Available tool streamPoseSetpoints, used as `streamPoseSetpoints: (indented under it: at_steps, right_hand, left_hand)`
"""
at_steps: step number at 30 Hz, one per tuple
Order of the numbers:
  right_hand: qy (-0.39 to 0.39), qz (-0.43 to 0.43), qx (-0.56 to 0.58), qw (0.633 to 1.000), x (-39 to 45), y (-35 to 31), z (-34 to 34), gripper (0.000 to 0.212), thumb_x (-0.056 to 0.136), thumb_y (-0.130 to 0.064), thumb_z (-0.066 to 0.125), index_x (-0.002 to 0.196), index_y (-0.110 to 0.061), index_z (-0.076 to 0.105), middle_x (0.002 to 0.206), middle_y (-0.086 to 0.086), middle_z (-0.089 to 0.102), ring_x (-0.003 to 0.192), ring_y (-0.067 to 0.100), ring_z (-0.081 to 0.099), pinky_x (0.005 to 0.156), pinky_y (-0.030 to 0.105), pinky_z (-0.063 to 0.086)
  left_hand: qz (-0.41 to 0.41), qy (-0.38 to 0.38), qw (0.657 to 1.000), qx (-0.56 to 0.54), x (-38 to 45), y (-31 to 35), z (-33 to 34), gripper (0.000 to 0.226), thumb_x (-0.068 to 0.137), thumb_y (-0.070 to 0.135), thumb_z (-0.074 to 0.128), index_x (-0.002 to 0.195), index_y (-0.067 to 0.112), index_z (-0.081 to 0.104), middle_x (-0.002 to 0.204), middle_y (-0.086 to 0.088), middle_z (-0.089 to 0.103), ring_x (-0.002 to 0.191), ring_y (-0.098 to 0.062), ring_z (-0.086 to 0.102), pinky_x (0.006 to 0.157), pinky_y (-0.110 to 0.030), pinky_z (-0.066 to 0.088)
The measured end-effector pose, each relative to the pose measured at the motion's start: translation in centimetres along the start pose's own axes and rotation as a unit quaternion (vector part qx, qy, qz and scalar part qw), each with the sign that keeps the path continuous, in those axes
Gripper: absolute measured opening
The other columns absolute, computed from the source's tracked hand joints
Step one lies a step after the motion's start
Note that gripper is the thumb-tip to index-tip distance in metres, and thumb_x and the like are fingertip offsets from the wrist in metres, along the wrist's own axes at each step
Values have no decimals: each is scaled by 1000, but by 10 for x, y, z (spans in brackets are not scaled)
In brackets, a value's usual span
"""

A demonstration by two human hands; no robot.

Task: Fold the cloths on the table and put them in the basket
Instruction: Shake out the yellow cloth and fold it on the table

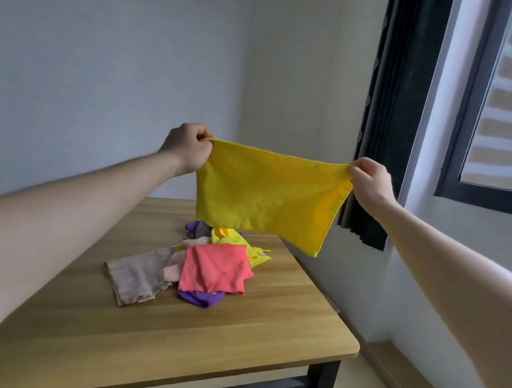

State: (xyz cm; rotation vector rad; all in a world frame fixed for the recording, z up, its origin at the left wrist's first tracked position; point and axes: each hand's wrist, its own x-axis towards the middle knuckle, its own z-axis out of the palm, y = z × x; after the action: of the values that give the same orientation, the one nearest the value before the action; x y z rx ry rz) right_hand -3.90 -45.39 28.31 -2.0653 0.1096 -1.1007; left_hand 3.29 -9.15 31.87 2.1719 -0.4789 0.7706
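Observation:
A yellow cloth [266, 194] hangs spread in the air above the far part of the wooden table [184, 322]. My left hand [186, 148] pinches its upper left corner and my right hand [370, 179] pinches its upper right corner. Below it on the table lies a pile of cloths: a coral pink cloth [216, 270] on top, a purple cloth [200, 298] under it, a beige patterned cloth [137, 275] to the left, and a pale yellow cloth [255, 254] behind. No basket is in view.
The table's right edge and rounded near corner [351, 344] border a gap to the wall. A dark curtain [398, 126] and a window [493, 116] stand at the right. A wooden ledge [402, 382] lies on the floor at lower right.

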Motion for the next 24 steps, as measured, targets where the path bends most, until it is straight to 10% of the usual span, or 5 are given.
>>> streamPoseSetpoints:
  at_steps: [8, 15, 24]
  right_hand:
    - [-147, 40, -56, 987, -110, 72, -9, 24, 87, -10, 57, 69, -21, 68, 73, 9, 65, 75, 34, 67, 66, 53, 61]
    - [-368, 142, -118, 911, -181, 126, 4, 17, 93, -13, 59, 84, -15, 74, 90, 8, 69, 82, 25, 70, 68, 34, 63]
    - [-319, 145, -159, 923, -170, 145, 29, 13, 95, -28, 69, 104, -19, 72, 102, 0, 65, 66, 15, 74, 59, 23, 59]
  left_hand:
    - [31, -269, 954, 126, -117, -60, 13, 18, 89, 20, 62, 72, 12, 61, 64, 4, 56, 62, -15, 49, 59, -31, 36]
    - [23, -470, 866, 168, -203, -114, 55, 26, 89, 35, 57, 69, 20, 49, 68, 7, 48, 65, -10, 44, 65, -35, 38]
    - [0, -390, 905, 173, -183, -140, 90, 29, 98, 36, 58, 70, 31, 49, 80, 7, 56, 85, -16, 55, 69, -31, 39]
